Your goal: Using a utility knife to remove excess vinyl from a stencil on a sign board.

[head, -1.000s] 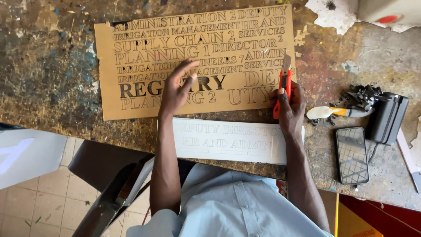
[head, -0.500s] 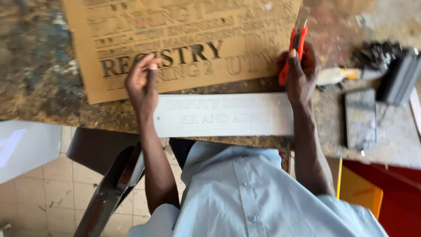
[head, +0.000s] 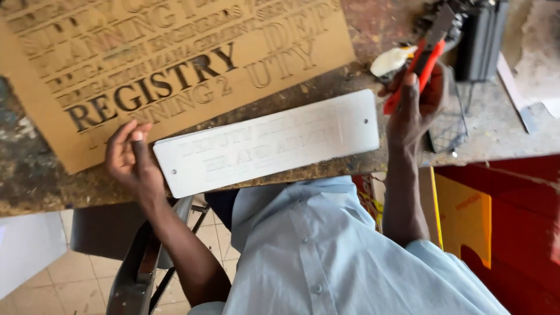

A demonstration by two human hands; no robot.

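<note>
Left hand [head: 131, 160] rests loosely open beside the white sign plate [head: 268, 143], steadying it; right hand [head: 415, 99] grips a red utility knife [head: 423, 61] above the plate's far end.

Head camera, steep downward view, close over workbench [head: 35, 192]

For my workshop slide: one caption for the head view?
Left hand beside white rectangular sign plate, right hand gripping red utility knife.
</note>
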